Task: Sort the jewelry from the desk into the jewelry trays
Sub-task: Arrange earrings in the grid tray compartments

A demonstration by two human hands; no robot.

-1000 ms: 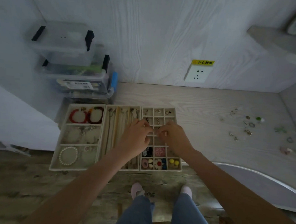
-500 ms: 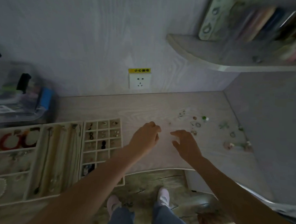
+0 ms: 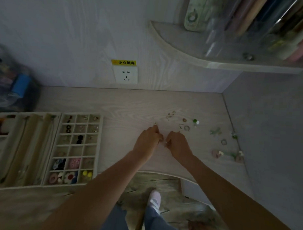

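Both hands curled on desk (image 3: 130, 105), left hand (image 3: 149, 140) and right hand (image 3: 178, 145) nearly touching; a grip can't be confirmed. Loose jewelry (image 3: 186, 127) scattered just right of them; grid jewelry tray (image 3: 99, 147) left, apart.

The desk (image 3: 130, 103) is pale, matt wood grain. The jewelry trays (image 3: 99, 147) at nine o'clock look soft and matt; the outlet (image 3: 126, 75) at twelve is smooth plastic.
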